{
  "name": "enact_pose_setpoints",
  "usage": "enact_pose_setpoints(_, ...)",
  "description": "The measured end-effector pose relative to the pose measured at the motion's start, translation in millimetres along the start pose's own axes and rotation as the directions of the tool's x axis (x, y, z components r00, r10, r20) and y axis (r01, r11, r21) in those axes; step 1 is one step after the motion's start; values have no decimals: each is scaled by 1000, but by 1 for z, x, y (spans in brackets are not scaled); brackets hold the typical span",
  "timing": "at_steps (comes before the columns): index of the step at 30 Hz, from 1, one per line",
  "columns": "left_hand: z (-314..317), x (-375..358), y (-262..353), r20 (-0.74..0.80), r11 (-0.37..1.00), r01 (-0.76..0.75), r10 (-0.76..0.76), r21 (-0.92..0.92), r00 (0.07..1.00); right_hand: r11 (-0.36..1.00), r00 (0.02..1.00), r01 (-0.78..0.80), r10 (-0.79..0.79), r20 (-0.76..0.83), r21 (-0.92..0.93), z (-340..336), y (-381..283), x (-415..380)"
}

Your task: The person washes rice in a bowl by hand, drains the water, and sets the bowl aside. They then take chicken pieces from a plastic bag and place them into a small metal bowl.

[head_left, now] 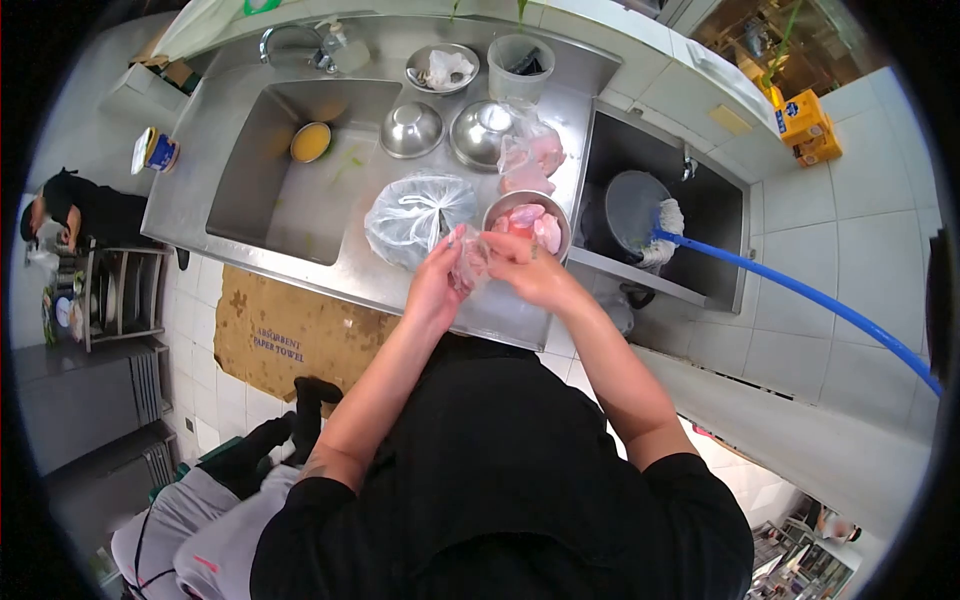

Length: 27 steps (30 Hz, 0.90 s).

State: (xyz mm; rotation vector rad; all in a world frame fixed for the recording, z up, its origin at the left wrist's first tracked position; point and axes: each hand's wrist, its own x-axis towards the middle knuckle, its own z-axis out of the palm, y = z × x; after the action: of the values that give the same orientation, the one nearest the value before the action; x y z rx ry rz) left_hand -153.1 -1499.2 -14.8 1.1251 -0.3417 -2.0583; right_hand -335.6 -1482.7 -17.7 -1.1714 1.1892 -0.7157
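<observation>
Between my hands, just in front of a steel bowl (566, 228), is a small clear plastic bag (470, 262) with something pale pink in it. My left hand (436, 282) is closed round its left side. The fingers of my right hand (535, 272) pinch its upper right edge. Pieces of raw meat, seemingly chicken (545, 232), fill the bowl just beyond my right hand. A tied white plastic bag (415, 215) lies left of the bowl. Behind the bowl sit clear bags of pink meat (528, 178).
Upturned steel bowls (411, 130) stand behind the bags. At left is a sink (285, 215) holding a bowl of yellow liquid (311, 142). A second sink at right contains a bucket (630, 205) and a mop (668, 235) with a blue handle. People are nearby at left.
</observation>
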Motion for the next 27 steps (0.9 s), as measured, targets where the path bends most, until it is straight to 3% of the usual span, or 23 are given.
enact_pose_setpoints(2, 4, -5, -1, -37, 1000, 21, -21, 0, 999, 939, 996, -52, 73, -48, 340, -27, 25, 5)
enact_pose_setpoints(4, -8, -2, -4, -3, 1000, -3, 3, 30, 1000, 991, 966, -99, 119, -230, 95, -57, 7, 5)
enact_pose_setpoints(5, -13, 0, -5, -5, 1000, -2, 2, 29, 1000, 990, 966, -102, 121, -228, 95, -70, 11, 11)
enact_pose_setpoints(6, -19, 2, -7, -5, 1000, 11, -11, 24, 1000, 964, 931, -141, 52, -361, -225, -82, 21, 18)
enact_pose_setpoints(7, -21, 3, -9, -5, 1000, 24, -24, 18, 1000, 833, 887, -210, -58, -458, -512, -89, 32, 26)
enact_pose_setpoints(8, -22, 3, -10, -6, 1000, 25, -24, 17, 1000, 832, 887, -211, -57, -458, -513, -92, 47, 35)
enact_pose_setpoints(10, -24, 2, -12, -7, 999, 28, -28, 22, 1000, 572, 868, 36, -425, -258, -820, -89, 68, 48)
enact_pose_setpoints(11, -26, 3, -13, -10, 999, 30, -30, 20, 1000, 573, 870, 36, -422, -256, -819, -84, 74, 50)
enact_pose_setpoints(13, -27, 5, -15, 7, 1000, 6, -6, 0, 1000, 301, 911, 23, -398, -104, -953, -66, 71, 56)
enact_pose_setpoints(16, -29, 2, -10, 19, 1000, 2, -2, 27, 1000, 213, 913, -26, -394, -111, -977, -62, 82, 72)
enact_pose_setpoints(17, -33, 2, -10, 13, 1000, -4, 3, 20, 1000, 324, 932, -47, -326, -158, -945, -66, 88, 80)
enact_pose_setpoints(20, -43, 3, -10, 36, 999, 0, -2, 46, 999, 422, 928, 99, -366, -69, -901, -77, 102, 86)
enact_pose_setpoints(22, -46, 2, -10, 6, 1000, -22, 22, -3, 1000, 450, 929, 80, -358, -98, -890, -83, 78, 84)
enact_pose_setpoints(24, -49, 0, -9, -9, 999, -24, 24, -27, 1000, 785, 981, -51, -78, -180, -618, -95, 68, 86)
enact_pose_setpoints(25, -49, 0, -8, -11, 999, -25, 25, -36, 1000, 866, 981, -43, -57, -183, -498, -102, 71, 88)
enact_pose_setpoints(27, -53, 2, -8, -1, 999, -17, 17, -30, 1000, 902, 983, -41, -40, -178, -429, -113, 68, 86)
